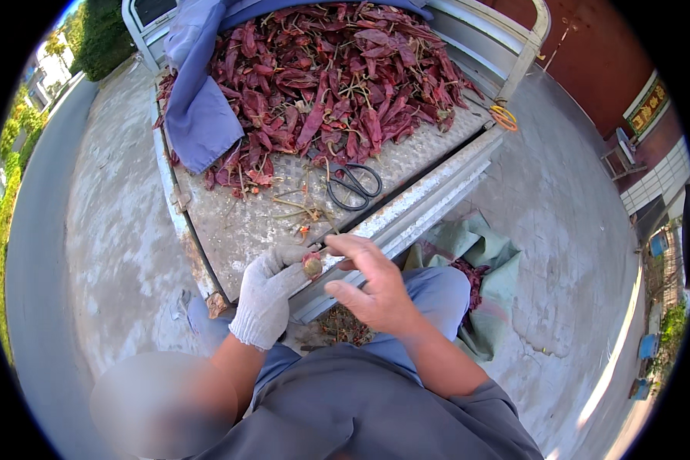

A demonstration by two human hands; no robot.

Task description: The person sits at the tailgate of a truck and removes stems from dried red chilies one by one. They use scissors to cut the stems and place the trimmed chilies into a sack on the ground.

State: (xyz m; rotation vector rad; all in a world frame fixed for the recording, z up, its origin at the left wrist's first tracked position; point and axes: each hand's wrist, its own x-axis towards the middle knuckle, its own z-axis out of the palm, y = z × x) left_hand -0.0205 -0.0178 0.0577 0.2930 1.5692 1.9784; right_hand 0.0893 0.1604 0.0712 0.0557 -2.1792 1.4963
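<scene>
I count two hands of mine: my left hand (268, 295), in one white knit glove, and my bare right hand (372, 287). Between them sits one small reddish chilli piece (312, 265). On the grey patterned metal truck bed (238, 230) there is one big heap of dried dark-red chilli peppers (337, 77), far too many to count singly. One pair of black-handled scissors (353, 184) lies there, and one blue cloth sheet (199, 107). One coil of orange cord (504, 116) hangs at the corner. One green sack (483, 261) lies on the ground.
</scene>
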